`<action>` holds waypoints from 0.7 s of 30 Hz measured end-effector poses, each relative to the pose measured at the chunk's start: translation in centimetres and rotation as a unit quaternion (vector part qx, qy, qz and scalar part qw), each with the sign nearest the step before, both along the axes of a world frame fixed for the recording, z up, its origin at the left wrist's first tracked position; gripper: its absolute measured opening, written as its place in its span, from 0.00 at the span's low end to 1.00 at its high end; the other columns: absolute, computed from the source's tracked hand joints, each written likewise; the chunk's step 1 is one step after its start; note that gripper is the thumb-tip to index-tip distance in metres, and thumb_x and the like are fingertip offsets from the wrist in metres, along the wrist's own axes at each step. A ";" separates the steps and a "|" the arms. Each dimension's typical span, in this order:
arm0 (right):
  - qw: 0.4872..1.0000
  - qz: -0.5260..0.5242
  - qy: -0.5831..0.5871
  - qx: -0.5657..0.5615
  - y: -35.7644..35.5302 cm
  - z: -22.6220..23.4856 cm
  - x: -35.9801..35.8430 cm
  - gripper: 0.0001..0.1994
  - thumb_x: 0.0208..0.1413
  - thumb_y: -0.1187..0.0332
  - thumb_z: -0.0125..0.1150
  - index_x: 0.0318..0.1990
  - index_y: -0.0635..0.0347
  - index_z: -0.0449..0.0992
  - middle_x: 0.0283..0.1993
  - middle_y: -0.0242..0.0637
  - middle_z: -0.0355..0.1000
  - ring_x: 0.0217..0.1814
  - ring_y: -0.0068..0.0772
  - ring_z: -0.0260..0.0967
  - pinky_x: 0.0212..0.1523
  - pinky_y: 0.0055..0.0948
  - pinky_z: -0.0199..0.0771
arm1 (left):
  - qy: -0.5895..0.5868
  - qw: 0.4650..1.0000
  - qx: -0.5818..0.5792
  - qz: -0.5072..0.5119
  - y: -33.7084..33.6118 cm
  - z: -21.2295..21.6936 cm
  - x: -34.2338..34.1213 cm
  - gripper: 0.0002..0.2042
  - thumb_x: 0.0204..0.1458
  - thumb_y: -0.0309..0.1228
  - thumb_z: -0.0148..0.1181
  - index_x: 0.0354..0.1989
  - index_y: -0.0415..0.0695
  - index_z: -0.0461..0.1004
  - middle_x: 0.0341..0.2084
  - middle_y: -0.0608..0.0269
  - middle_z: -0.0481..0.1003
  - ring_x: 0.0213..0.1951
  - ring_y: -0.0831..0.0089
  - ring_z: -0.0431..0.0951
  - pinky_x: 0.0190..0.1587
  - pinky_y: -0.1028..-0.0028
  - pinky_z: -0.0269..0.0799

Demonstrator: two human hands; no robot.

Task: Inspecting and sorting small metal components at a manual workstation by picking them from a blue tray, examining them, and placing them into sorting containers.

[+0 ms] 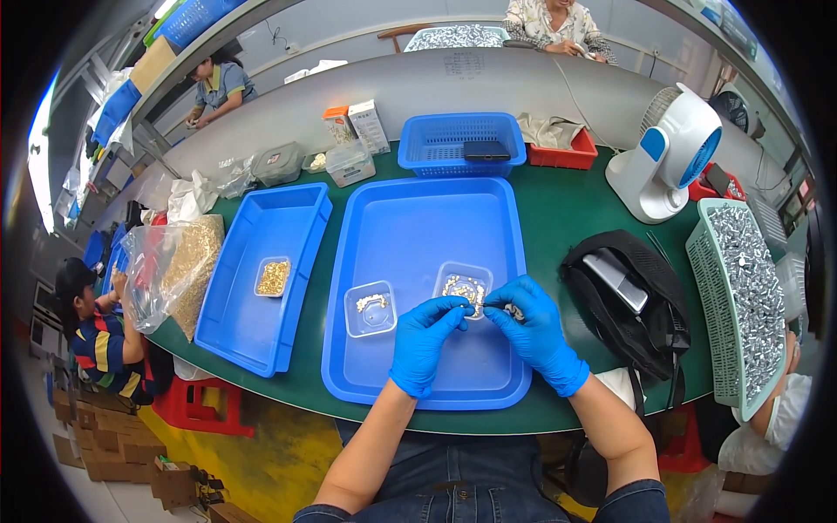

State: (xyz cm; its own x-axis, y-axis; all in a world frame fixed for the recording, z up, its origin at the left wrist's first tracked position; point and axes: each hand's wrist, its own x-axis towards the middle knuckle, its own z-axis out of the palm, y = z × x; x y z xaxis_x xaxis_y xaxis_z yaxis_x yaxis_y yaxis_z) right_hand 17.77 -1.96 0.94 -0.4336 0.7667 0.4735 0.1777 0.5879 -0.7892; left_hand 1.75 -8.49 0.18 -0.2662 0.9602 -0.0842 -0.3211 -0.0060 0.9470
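Observation:
My left hand, in a blue glove, is closed in a pinch over the large blue tray. Facing it, my right hand, gloved alike, also pinches, and a thin dark bit shows at its fingertips. What either pinch holds is too small to name. Pale small pieces show by the curled fingers of my right hand. Just beyond the fingertips stands a clear square tub with small cream and gold pieces in it. Left of my left hand, another clear tub holds a short row of similar pieces.
Left stands a blue tray with a tub of gold pieces, beside a bag of small parts. A blue basket lies behind. Right are a black bag, a fan and a green basket of metal parts. Other people sit nearby.

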 end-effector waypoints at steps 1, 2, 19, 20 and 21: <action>1.000 0.004 -0.004 0.004 -0.1 0.0 0.0 0.07 0.43 0.78 0.63 0.32 0.62 0.74 0.32 0.36 0.68 0.32 0.31 0.68 0.33 0.25 0.69 | 0.008 1.000 -0.002 -0.002 0.0 -0.1 0.0 0.09 0.50 0.22 0.56 0.40 0.34 0.74 0.31 0.57 0.77 0.30 0.75 0.74 0.37 0.78 0.70; 1.000 0.008 -0.008 0.009 -0.1 0.0 -0.1 0.07 0.43 0.78 0.63 0.32 0.62 0.74 0.32 0.36 0.68 0.32 0.31 0.68 0.33 0.25 0.69 | 0.015 1.000 -0.004 -0.003 0.0 -0.1 0.1 0.10 0.50 0.22 0.56 0.41 0.34 0.74 0.31 0.57 0.77 0.30 0.75 0.74 0.37 0.78 0.70; 0.995 -0.006 -0.043 0.088 -0.1 -0.2 -0.2 0.06 0.43 0.76 0.64 0.31 0.61 0.76 0.28 0.36 0.67 0.29 0.31 0.67 0.29 0.26 0.68 | 0.033 0.999 -0.007 -0.016 -0.1 -0.1 0.1 0.09 0.51 0.21 0.55 0.40 0.35 0.75 0.31 0.58 0.77 0.30 0.76 0.73 0.37 0.78 0.70; 0.995 -0.006 -0.043 0.088 -0.1 -0.2 -0.2 0.06 0.43 0.76 0.64 0.31 0.61 0.76 0.28 0.36 0.67 0.29 0.31 0.67 0.29 0.26 0.68 | 0.035 0.999 -0.005 -0.017 -0.1 -0.1 0.1 0.09 0.51 0.21 0.55 0.40 0.35 0.76 0.31 0.58 0.77 0.30 0.76 0.73 0.37 0.78 0.70; 0.994 -0.013 -0.048 0.094 -0.2 -0.3 -0.2 0.05 0.44 0.74 0.64 0.31 0.59 0.76 0.27 0.35 0.67 0.28 0.32 0.67 0.27 0.27 0.68 | 0.035 0.999 -0.003 -0.019 -0.1 0.0 0.2 0.09 0.51 0.21 0.55 0.39 0.35 0.76 0.31 0.58 0.77 0.30 0.76 0.74 0.37 0.78 0.70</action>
State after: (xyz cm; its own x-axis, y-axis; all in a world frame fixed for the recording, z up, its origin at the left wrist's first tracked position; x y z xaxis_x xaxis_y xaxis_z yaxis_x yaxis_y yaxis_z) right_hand 17.57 -2.12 0.63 -0.4651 0.6802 0.5665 0.2635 0.7173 -0.6450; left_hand 1.94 -8.64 0.13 -0.2353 0.9692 -0.0725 -0.2532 0.0109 0.9674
